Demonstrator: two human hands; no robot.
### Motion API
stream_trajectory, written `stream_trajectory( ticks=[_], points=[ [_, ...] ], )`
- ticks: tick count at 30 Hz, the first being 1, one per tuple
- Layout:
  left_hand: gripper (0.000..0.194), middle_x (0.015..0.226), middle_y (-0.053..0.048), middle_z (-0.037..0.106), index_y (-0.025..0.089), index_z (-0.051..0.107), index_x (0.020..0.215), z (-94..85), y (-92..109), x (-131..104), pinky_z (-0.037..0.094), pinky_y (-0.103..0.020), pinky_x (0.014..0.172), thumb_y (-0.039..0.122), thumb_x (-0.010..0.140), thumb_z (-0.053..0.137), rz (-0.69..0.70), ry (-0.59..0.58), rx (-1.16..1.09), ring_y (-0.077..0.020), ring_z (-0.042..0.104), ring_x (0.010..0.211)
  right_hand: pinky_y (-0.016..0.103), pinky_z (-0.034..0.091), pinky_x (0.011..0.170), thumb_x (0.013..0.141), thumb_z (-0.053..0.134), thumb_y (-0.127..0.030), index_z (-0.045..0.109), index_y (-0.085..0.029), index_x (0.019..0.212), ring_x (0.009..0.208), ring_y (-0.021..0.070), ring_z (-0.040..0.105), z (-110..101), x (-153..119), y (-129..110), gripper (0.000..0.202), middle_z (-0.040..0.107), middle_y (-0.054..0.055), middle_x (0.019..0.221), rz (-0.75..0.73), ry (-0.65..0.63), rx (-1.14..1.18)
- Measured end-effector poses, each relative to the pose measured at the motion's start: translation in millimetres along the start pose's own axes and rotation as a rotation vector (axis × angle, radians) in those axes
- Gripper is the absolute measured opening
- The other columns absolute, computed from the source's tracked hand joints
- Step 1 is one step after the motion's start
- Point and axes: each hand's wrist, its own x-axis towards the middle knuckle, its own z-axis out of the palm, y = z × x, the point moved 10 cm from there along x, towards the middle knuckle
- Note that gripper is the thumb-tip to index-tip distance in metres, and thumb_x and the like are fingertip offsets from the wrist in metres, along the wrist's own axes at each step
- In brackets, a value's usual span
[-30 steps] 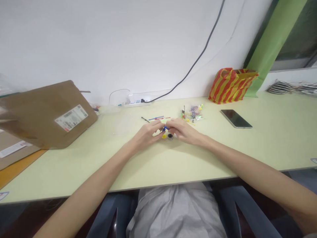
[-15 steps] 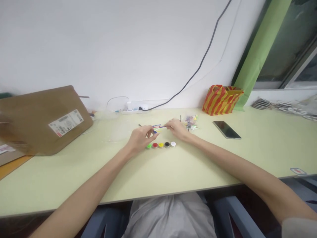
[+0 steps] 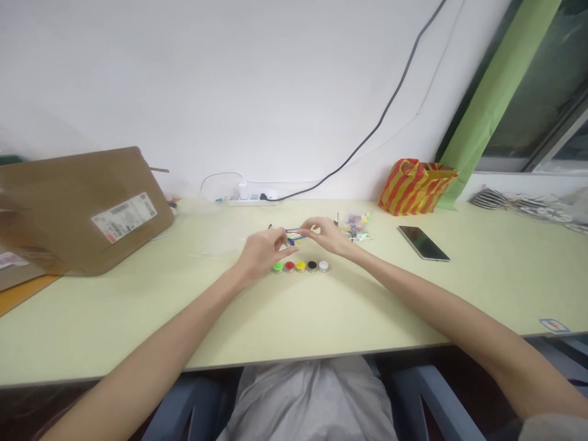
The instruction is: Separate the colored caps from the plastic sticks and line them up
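Note:
My left hand [image 3: 263, 250] is closed in a pinch on a small blue piece [image 3: 291, 242]; its exact kind is too small to make out. My right hand [image 3: 327, 235] pinches the end of a thin blue wire-like strand [image 3: 301, 237] that runs between the two hands. Other thin coloured strands, red and yellow among them, show in the gap, partly hidden by the fingers. Just in front of the hands stands a row of small round buttons with coloured tops, from a green one [image 3: 278, 267] through a red [image 3: 289, 266], a yellow [image 3: 301, 266] and a black [image 3: 312, 265] to a white button [image 3: 323, 266].
Beyond my right hand lies a clear bag of small colourful parts [image 3: 357, 225]. A phone [image 3: 423, 243] and a red-and-yellow striped bag [image 3: 416, 188] are to the right. On the left stands a cardboard box [image 3: 92, 214]; a power strip [image 3: 252, 201] sits by the wall.
The view has shifted slightly. My right hand has moved a little closer to the left, and its fingers are bent more over the blue strand.

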Motion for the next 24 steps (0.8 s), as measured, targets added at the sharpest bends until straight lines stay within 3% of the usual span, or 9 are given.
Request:
stream_trajectory(
  ticks=[4,10,16,18,21,24],
  points=[
    [0.037,0.065,0.004,0.056,0.02,0.057,0.076,2.9,25.4,-3.2,0.035,-0.025,0.058,0.052,0.09,0.068,0.085,-0.005,-0.056,-0.0123,0.05,0.058,0.033,0.052,0.081,0.094,0.065,-0.045,0.077,-0.017,0.093,0.086,0.0206,0.069,0.4,-28.0,-21.1,0.03,0.077,0.006,0.091,0.044,-0.1,0.275],
    [0.041,0.065,0.003,0.056,0.019,0.056,0.075,4.2,46.4,-8.0,0.035,-0.026,0.06,0.055,0.094,0.064,0.21,0.008,-0.047,-0.0128,0.05,0.059,0.031,0.054,0.073,0.089,0.07,-0.048,0.075,-0.016,0.092,0.074,0.0174,0.068,5.1,-44.7,-24.6,0.033,0.074,0.005,0.083,0.125,-0.056,0.508],
    [0.042,0.071,0.002,0.059,0.02,0.062,0.086,6.4,49.2,-6.6,0.039,-0.027,0.065,0.062,0.09,0.066,0.256,-0.044,-0.062,-0.0143,0.054,0.065,0.034,0.053,0.08,0.088,0.072,-0.04,0.075,-0.016,0.094,0.084,0.0198,0.069,-6.7,-49.1,-29.8,0.024,0.077,0.007,0.093,0.087,-0.043,0.392],
    [0.042,0.08,0.0,0.063,0.021,0.064,0.103,7.4,51.4,-5.8,0.043,-0.03,0.074,0.061,0.089,0.068,0.26,-0.075,-0.042,-0.0175,0.059,0.075,0.032,0.052,0.08,0.09,0.069,-0.037,0.074,-0.016,0.095,0.086,0.0193,0.069,-20.0,-46.7,-26.6,0.022,0.077,0.007,0.093,0.062,-0.037,0.316],
    [0.046,0.095,-0.002,0.067,0.024,0.055,0.133,7.8,44.2,-2.6,0.045,-0.037,0.089,0.05,0.097,0.062,0.17,-0.105,0.011,-0.0222,0.061,0.091,0.029,0.047,0.073,0.091,0.065,-0.031,0.074,-0.015,0.094,0.079,0.0168,0.065,-50.6,-43.4,-11.4,0.019,0.075,0.006,0.087,0.064,-0.013,0.081],
    [0.04,0.099,-0.003,0.068,0.024,0.05,0.139,10.7,32.0,-0.7,0.044,-0.04,0.095,0.041,0.103,0.048,0.062,-0.145,0.011,-0.0238,0.059,0.099,0.027,0.042,0.065,0.089,0.064,-0.024,0.075,-0.015,0.089,0.07,0.0151,0.061,-62.2,-48.1,11.0,0.014,0.074,0.005,0.081,0.175,-0.195,-0.16]
  ],
)
